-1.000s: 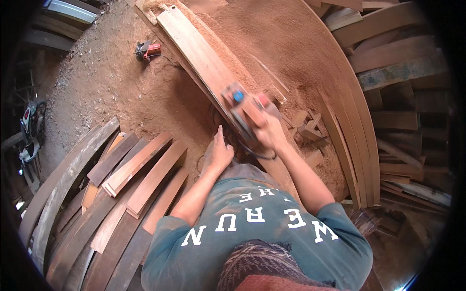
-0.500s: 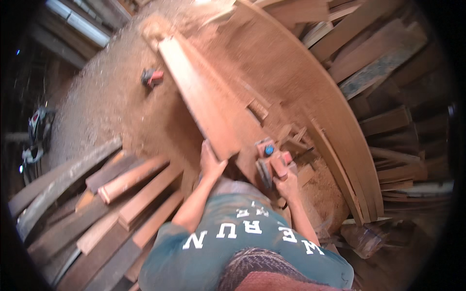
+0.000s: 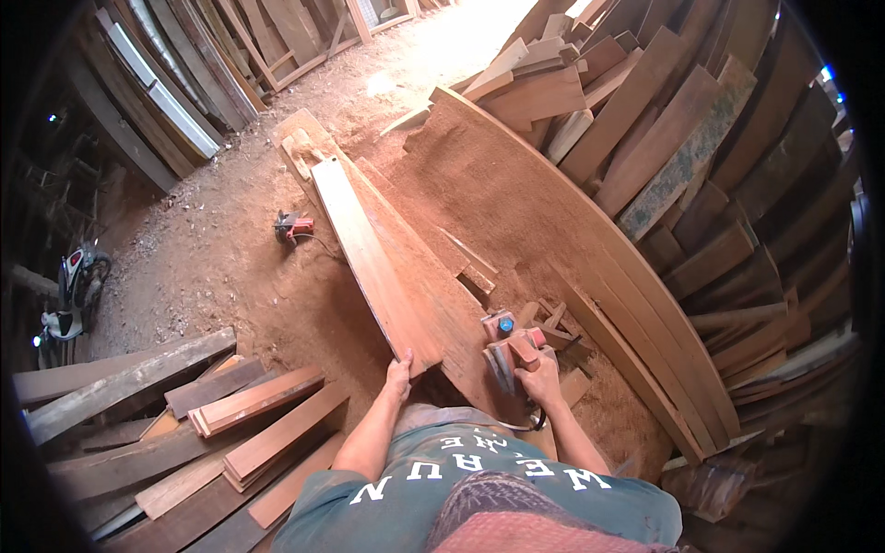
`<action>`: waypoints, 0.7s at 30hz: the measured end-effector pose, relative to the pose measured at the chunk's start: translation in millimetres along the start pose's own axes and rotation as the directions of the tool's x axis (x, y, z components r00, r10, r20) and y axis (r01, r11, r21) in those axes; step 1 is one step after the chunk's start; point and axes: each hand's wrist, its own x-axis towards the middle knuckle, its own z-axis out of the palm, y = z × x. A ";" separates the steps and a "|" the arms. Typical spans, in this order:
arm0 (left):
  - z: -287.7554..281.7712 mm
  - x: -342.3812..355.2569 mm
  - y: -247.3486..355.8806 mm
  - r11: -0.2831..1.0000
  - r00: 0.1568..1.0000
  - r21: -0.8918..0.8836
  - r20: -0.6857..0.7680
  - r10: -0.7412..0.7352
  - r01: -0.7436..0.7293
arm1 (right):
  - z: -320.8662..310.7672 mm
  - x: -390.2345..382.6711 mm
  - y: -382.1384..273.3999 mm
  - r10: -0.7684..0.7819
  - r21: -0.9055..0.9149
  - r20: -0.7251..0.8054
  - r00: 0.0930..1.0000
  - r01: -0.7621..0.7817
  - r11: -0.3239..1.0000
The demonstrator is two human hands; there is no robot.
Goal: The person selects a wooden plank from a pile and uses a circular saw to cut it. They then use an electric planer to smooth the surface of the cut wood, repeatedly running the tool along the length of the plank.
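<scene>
A long, pale reddish plank (image 3: 371, 263) lies over a wider wooden board (image 3: 433, 290), which stretches away from me. My left hand (image 3: 398, 378) grips the plank's near left corner, thumb on top. In my right hand (image 3: 541, 378) is the handle of a red electric planer (image 3: 516, 355) with a blue knob at its front. The planer is beside the plank's near end, at the right edge of the board; its sole is hidden from me. A black cord shows below the right hand.
A second red power tool (image 3: 293, 227) sits on the dusty ground left of the plank. Stacked lumber (image 3: 267, 401) lies at the near left, and a large pile of boards (image 3: 645, 138) fills the right. Long curved-looking planks (image 3: 636, 267) border the sawdust. A motorbike (image 3: 72, 290) stands far left.
My view has tilted upward, so more of the far ground and lumber shows. Both hands keep their holds, left on the plank and right on the planer.
</scene>
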 end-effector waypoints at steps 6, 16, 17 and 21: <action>3.3 -3.7 -0.4 0.997 0.996 0.032 -0.058 -0.072 0.074 | -1.7 -4.3 -3.4 -0.020 0.037 -0.027 0.999 0.021 0.999; 79.0 -119.8 200.0 0.986 0.981 -0.034 0.102 0.166 -0.163 | -2.8 1.3 8.5 0.019 0.115 -0.059 0.998 -0.012 0.993; 89.4 -140.7 229.4 0.980 0.972 -0.046 0.125 0.200 -0.195 | -3.2 1.7 9.5 -0.031 0.081 -0.082 0.996 0.038 0.996; 87.1 -157.1 309.6 0.950 0.940 -0.089 0.141 0.310 -0.300 | -6.6 5.5 7.8 -0.112 -0.052 -0.055 0.992 0.109 0.993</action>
